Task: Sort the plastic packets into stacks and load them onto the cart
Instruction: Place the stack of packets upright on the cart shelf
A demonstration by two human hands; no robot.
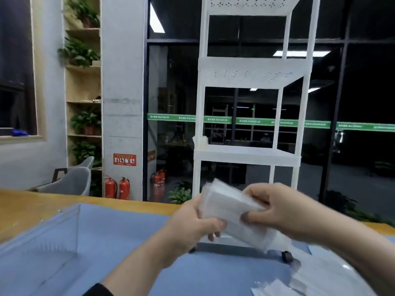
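- The bench [32,210] fills the lower view, wooden at its far edge, with a blue mat [119,231] laid over the near part.
- The white cart [250,154] stands on the mat at the far side, its tiers rising out of view at the top; one dark wheel [286,257] shows at its lower right.
- A clear plastic box [42,238] sits on the mat at the left, well apart from the cart.
- The left hand [192,221] grips the near left end of a stack of plastic packets [230,208], fingers curled under it and thumb on top.
- The right hand [277,210] pinches the stack's right side, thumb near, fingers over the far edge.
- The stack is held in the air, tilted, in front of the cart's lowest tier.
- Loose packets [275,287] lie on the mat at the lower right.
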